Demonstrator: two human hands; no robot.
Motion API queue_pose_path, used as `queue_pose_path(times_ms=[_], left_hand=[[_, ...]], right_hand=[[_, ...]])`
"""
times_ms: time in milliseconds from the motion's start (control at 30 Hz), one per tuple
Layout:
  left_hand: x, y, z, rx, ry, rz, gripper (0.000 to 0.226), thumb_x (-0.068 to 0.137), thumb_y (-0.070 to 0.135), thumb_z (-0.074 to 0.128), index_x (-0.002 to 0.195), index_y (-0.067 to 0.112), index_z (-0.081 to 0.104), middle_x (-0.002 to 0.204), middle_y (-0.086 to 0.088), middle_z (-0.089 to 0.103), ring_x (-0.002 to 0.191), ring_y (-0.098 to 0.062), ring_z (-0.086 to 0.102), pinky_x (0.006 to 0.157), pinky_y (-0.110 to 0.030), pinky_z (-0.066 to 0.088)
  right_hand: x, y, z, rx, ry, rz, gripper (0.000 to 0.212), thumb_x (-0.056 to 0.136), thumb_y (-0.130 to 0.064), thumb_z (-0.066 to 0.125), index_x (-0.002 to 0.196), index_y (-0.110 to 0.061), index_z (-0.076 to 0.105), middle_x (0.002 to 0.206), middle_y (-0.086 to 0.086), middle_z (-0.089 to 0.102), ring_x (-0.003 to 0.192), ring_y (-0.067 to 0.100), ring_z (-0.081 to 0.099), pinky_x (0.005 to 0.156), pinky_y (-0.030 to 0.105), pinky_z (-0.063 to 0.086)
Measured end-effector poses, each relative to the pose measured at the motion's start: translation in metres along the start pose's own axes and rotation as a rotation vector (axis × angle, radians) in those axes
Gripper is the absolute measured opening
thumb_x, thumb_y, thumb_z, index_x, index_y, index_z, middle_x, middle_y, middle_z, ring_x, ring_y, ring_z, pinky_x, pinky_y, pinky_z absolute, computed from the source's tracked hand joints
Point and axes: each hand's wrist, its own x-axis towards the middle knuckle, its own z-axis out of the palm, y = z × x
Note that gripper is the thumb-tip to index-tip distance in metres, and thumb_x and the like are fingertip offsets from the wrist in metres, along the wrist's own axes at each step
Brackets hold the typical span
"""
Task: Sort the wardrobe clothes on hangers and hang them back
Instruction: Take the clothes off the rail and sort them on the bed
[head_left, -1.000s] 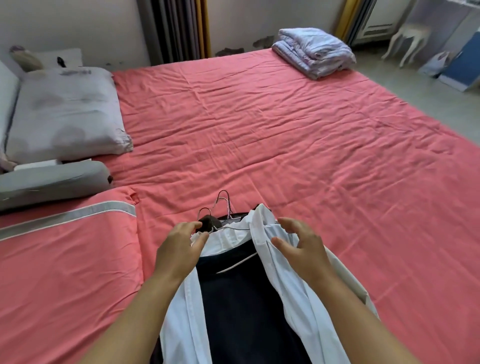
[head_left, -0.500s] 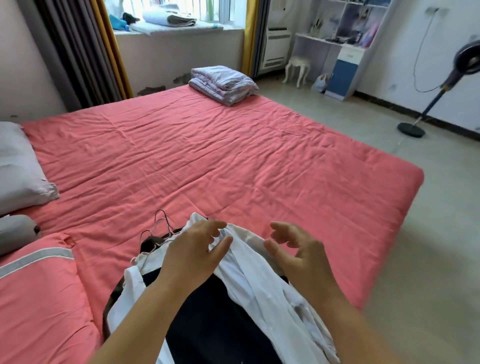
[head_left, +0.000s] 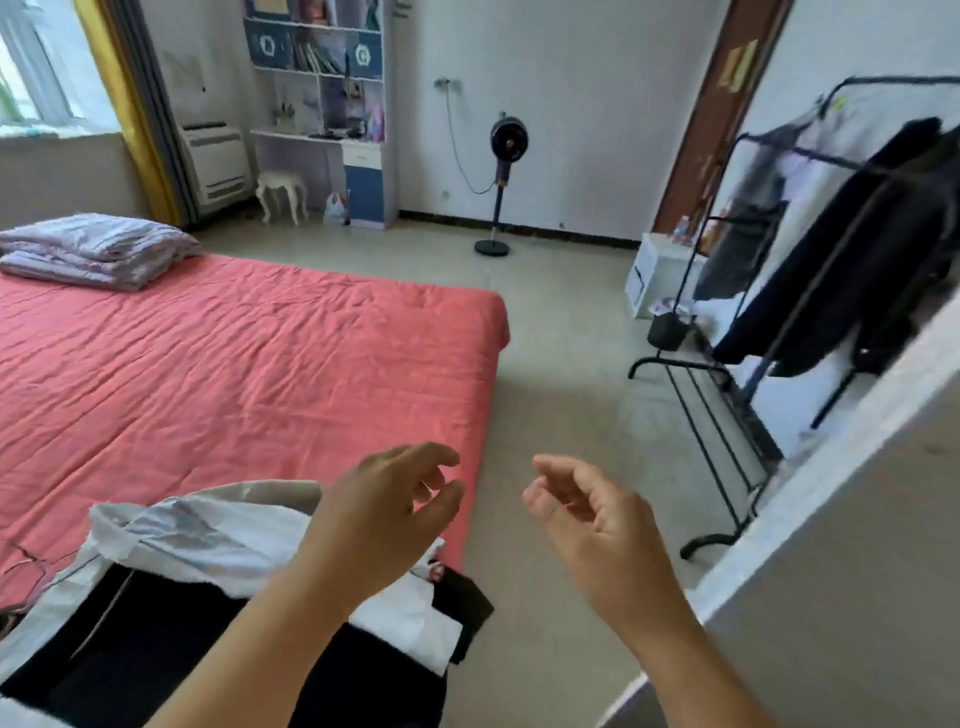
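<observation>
1. The wide bed with its wrinkled coral-pink cotton cover (head_left: 234, 374) spreads away to the left of both sets of fingers and beyond them; its foot edge runs just past the left fingertips, and a folded pale lilac quilt (head_left: 93, 249) sits at its far corner, well apart from either hand
2. The black metal clothes rail hung with dark coats (head_left: 841, 249) stands well apart, up and to the right of the right fingers, across bare floor; judging by the task, this is where sorted garments end up, and the right hand is the nearer one to it
3. The heap of clothes on hangers, a white cotton shirt lying open over a black garment (head_left: 218, 587), lies on the near corner of the bed, below and to the left of the left fingers and under the left forearm; its long axis runs from the thin wire hanger hooks (head_left: 26, 566), far to the left of the fingers, across to the hem near the bed's foot edge
4. The left hand (head_left: 384, 519) hovers just above the heap's right end, fingers loosely curved and released, grasping nothing; it is clearly the nearer hand to the clothes, so a pick-up would likely mean reaching down and back to the left towards the hooks
5. The right hand (head_left: 592, 519) hangs over the floor, off the bed's edge, fingers slack and half curled around nothing, with the heap on the far side of the left hand
</observation>
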Motion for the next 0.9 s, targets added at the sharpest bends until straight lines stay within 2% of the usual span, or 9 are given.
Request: queue_pose_path(times_ms=[67, 167, 300, 467, 600, 700, 800, 900], left_hand=[[-0.008, 0.047, 0.020, -0.062, -0.036, 0.142, 0.047, 0.072, 0.059, 0.043, 0.100, 0.032, 0.068, 0.075, 0.020, 0.063, 0.076, 0.001, 0.060, 0.067, -0.025, 0.052], [-0.021, 0.115, 0.048, -0.121, -0.092, 0.341, 0.039, 0.076, 0.056, 0.044, 0.099, 0.034, 0.067, 0.074, 0.021, 0.062, 0.070, 0.001, 0.060, 0.062, -0.030, 0.053], [-0.036, 0.212, 0.086, -0.174, -0.189, 0.579, 0.044, 0.079, 0.060, 0.038, 0.105, 0.037, 0.064, 0.080, 0.025, 0.061, 0.077, 0.002, 0.059, 0.063, -0.025, 0.052], [-0.044, 0.318, 0.132, -0.295, -0.249, 0.811, 0.043, 0.080, 0.058, 0.040, 0.108, 0.036, 0.063, 0.080, 0.027, 0.058, 0.081, 0.006, 0.057, 0.064, -0.017, 0.049], [-0.044, 0.397, 0.168, -0.415, -0.311, 0.950, 0.036, 0.084, 0.050, 0.044, 0.111, 0.035, 0.061, 0.087, 0.020, 0.062, 0.079, 0.000, 0.060, 0.068, -0.027, 0.053], [-0.039, 0.461, 0.196, -0.520, -0.315, 1.048, 0.031, 0.087, 0.049, 0.046, 0.111, 0.035, 0.060, 0.091, 0.017, 0.062, 0.081, -0.001, 0.061, 0.070, -0.030, 0.054], [-0.027, 0.525, 0.224, -0.650, -0.326, 1.108, 0.025, 0.088, 0.043, 0.055, 0.109, 0.033, 0.063, 0.089, 0.013, 0.064, 0.079, -0.004, 0.061, 0.071, -0.034, 0.054], [-0.006, 0.581, 0.245, -0.748, -0.332, 1.147, 0.027, 0.087, 0.036, 0.060, 0.112, 0.026, 0.063, 0.094, 0.010, 0.062, 0.084, -0.006, 0.059, 0.075, -0.033, 0.052]], right_hand=[[-0.036, -0.003, -0.043, -0.005, 0.120, 0.003, 0.021, 0.084, -0.019, 0.069, 0.093, -0.037, 0.062, 0.082, -0.009, 0.069, 0.082, -0.004, 0.062, 0.074, 0.007, 0.043], [-0.085, -0.007, -0.106, -0.033, 0.310, 0.017, 0.017, 0.083, -0.033, 0.069, 0.099, -0.034, 0.065, 0.088, -0.016, 0.068, 0.084, -0.003, 0.062, 0.075, 0.007, 0.043], [-0.147, -0.015, -0.194, -0.118, 0.577, 0.052, 0.020, 0.084, -0.027, 0.067, 0.103, -0.033, 0.064, 0.092, -0.011, 0.067, 0.091, -0.003, 0.060, 0.078, 0.006, 0.042], [-0.198, -0.026, -0.286, -0.208, 0.823, 0.099, 0.021, 0.084, -0.027, 0.066, 0.104, -0.034, 0.063, 0.096, -0.011, 0.066, 0.091, -0.003, 0.059, 0.082, 0.015, 0.046], [-0.226, -0.037, -0.352, -0.326, 1.009, 0.104, 0.025, 0.084, -0.030, 0.064, 0.109, -0.031, 0.064, 0.096, -0.015, 0.064, 0.091, -0.005, 0.058, 0.080, 0.013, 0.046], [-0.236, -0.047, -0.402, -0.391, 1.132, 0.076, 0.020, 0.086, -0.028, 0.064, 0.105, -0.035, 0.062, 0.095, -0.016, 0.064, 0.088, -0.011, 0.056, 0.070, 0.003, 0.042], [-0.237, -0.053, -0.451, -0.449, 1.253, 0.043, 0.020, 0.086, -0.027, 0.065, 0.103, -0.037, 0.062, 0.096, -0.014, 0.064, 0.089, -0.007, 0.058, 0.070, 0.008, 0.043], [-0.229, -0.061, -0.494, -0.496, 1.323, -0.001, 0.017, 0.084, -0.023, 0.067, 0.095, -0.036, 0.063, 0.096, -0.007, 0.065, 0.087, -0.002, 0.060, 0.070, 0.008, 0.043]])
